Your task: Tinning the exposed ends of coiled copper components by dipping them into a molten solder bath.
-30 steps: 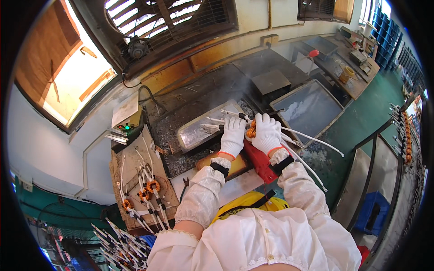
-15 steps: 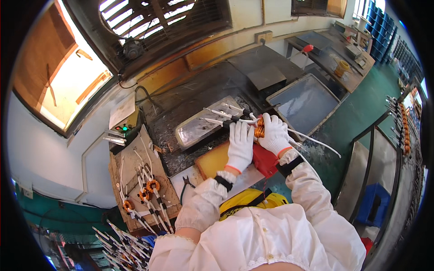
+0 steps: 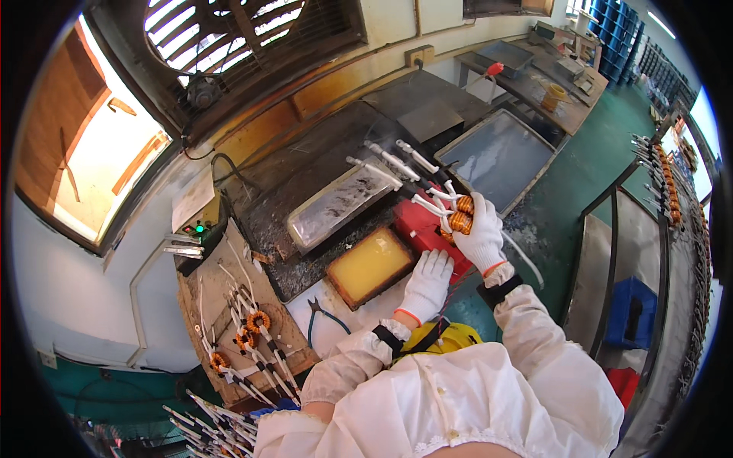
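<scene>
- Grips copper-wound coils (image 3: pixel 463 214) in the white-gloved right hand (image 3: pixel 482 237), fingers curled round their outer side.
- Keeps the coils above the right end of a red block-like object (image 3: pixel 416 229); cannot tell whether the two touch.
- Points several white leads (image 3: pixel 393 159), black-sleeved partway, away from the body, toward the upper left; trails another white lead past the right wrist.
- Lays the gloved left hand (image 3: pixel 429 282) palm down at the near edge of the red object, fingers straight, nothing visible in the grasp.
- Just left of the red object, a brown-rimmed tray (image 3: pixel 384 285) with yellow filling.
- Beyond that tray, a long metal trough (image 3: pixel 328 217) with a shiny, dark-flecked surface, near the lead tips.
- Left of the tray, pliers (image 3: pixel 314 307) on a pale surface.
- Farther left, a wooden board (image 3: pixel 294 336) bearing more coils with leads, and a control box (image 3: pixel 200 239) with a green light behind.
- Upper right, a wide shallow tray (image 3: pixel 529 128) with a greyish surface.
- Far right, a blue bin (image 3: pixel 630 313) on a metal rack.
</scene>
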{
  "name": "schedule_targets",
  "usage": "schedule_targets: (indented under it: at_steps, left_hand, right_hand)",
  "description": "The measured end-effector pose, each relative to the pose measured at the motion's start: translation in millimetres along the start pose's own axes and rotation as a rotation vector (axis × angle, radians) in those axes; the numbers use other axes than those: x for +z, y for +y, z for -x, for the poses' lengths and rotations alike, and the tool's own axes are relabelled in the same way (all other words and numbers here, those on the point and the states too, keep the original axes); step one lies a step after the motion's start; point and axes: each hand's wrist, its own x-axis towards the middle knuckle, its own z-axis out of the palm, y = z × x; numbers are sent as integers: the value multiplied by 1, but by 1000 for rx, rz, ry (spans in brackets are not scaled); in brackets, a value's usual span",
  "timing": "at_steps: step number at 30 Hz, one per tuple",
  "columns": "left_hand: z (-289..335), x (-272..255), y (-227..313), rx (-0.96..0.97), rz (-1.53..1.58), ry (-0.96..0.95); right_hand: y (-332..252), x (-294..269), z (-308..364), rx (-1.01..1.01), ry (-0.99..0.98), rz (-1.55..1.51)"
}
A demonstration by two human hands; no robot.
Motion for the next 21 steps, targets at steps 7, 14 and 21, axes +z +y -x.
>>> schedule_targets:
  at_steps: [7,14,21]
  left_hand:
    - [0,7,-4,25,-8,-63]
    - [-3,12,-5,50,-64,-42]
    - [-2,7,-7,33,37,-17]
  right_hand:
    - [13,29,32,201,271,-191]
    - [3,26,25,210,404,-135]
    - [1,27,26,191,409,-135]
